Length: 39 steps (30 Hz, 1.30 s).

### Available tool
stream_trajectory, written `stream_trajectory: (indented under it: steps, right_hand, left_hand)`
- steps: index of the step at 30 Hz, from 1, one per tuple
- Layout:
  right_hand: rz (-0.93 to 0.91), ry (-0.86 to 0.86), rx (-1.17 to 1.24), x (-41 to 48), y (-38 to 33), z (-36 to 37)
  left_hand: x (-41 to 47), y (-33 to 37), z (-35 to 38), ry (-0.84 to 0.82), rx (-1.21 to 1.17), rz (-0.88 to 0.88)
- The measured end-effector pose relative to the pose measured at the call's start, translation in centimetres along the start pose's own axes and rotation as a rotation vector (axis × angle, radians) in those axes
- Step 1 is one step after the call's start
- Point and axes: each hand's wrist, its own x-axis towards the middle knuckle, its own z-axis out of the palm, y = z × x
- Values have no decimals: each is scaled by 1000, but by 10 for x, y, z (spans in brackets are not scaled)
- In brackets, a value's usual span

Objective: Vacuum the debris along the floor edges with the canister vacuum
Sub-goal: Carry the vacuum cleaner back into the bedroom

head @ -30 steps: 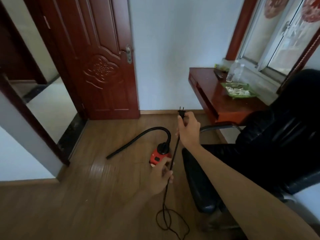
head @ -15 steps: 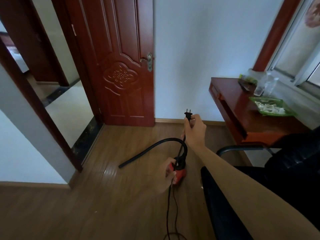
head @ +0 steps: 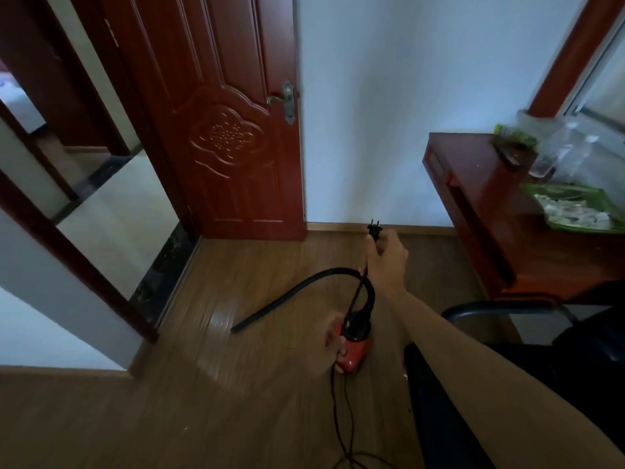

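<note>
A small red canister vacuum [head: 355, 353] stands on the wooden floor, its black hose [head: 297, 292] arching up and then running left along the boards. My right hand [head: 385, 255] is stretched forward and shut on the black power plug [head: 374, 230], prongs pointing up toward the wall. The black power cord [head: 355, 296] runs down from it to my left hand [head: 333, 346], which is blurred and closed around the cord just left of the canister. Below that hand the cord loops on the floor.
A dark red door [head: 216, 113] stands shut ahead on the left, beside an open doorway [head: 111, 211]. A red wooden desk [head: 473, 204] with a green tray [head: 575, 208] and bottles is on the right. A black office chair [head: 507, 367] sits close at lower right.
The view has swung left and tilted up. My right hand holds the plug further out toward the baseboard, and my left hand has slid along the cord, closer to the canister.
</note>
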Motion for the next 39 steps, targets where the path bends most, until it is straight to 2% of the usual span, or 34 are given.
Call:
stream_trajectory:
  steps: [3, 12, 23, 26, 30, 35, 39]
  right_hand:
    - [36, 4, 13, 18, 3, 10]
    - [81, 75, -39, 80, 6, 47]
    - [276, 224, -150, 141, 51, 108]
    - [295, 215, -153, 143, 65, 116]
    - [357, 207, -163, 146, 91, 128]
    - [408, 205, -157, 146, 127, 143]
    - [469, 185, -161, 148, 164, 151]
  left_hand:
    - [19, -7, -4, -38, -129, -58]
    - [104, -30, -30, -81, -154, 11]
    - [226, -106, -62, -314, -176, 63]
    - [243, -126, -59, -364, -120, 90]
    - [248, -135, -50, -440, -200, 139]
    - [255, -157, -31, -506, -313, 18]
    - [266, -184, -8, -497, -332, -66]
